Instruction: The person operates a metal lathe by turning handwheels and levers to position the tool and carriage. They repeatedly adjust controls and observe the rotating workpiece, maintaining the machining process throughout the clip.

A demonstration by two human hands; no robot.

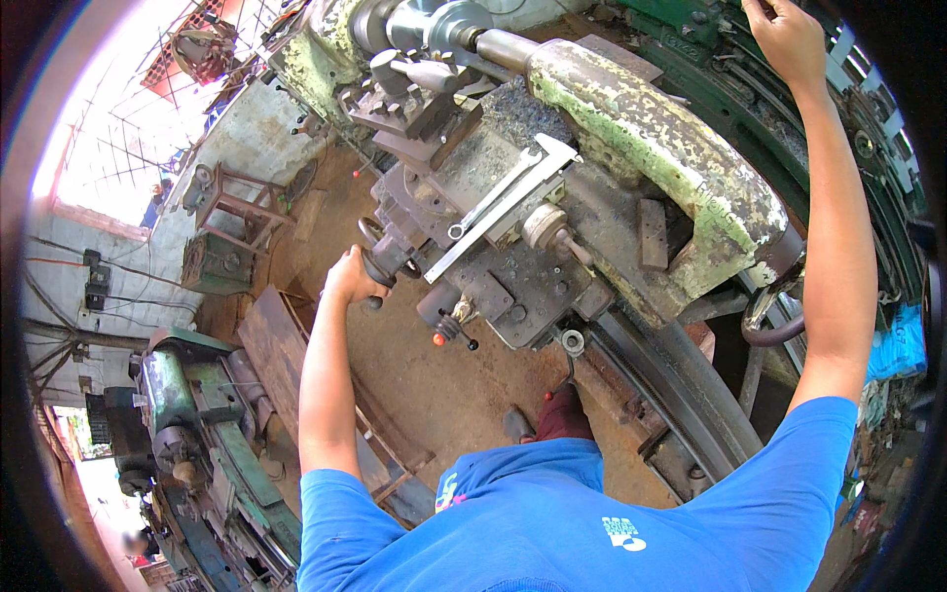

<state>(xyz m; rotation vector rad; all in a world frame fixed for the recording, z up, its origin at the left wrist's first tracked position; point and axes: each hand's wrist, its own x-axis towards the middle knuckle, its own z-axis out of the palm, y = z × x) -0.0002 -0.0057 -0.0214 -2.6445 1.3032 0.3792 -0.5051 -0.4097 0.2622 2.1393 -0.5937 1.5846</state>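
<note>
My left hand (347, 277) is closed around the dark handle (378, 270) of a crank on the near side of a lathe carriage (513, 286). My right hand (789, 44) is raised at the upper right, beyond the tailstock (641, 118); its fingertips run out of view, so I cannot tell what it holds. On the carriage lie a steel vernier caliper (483, 231) and, alongside it, a wrench (498, 190). Neither hand touches them. Further back stands the tool post (404, 107), with a handle on top, near the chuck (459, 25).
A tailstock handwheel (774, 333) sits below my right forearm. Ball-ended levers (454, 337) stick out from the carriage front. Lathe bed rails (681, 395) run toward the lower right. Another green lathe (212, 395) stands left; green machinery (691, 49) is behind. A bench grinder stand (237, 202) is by the wall.
</note>
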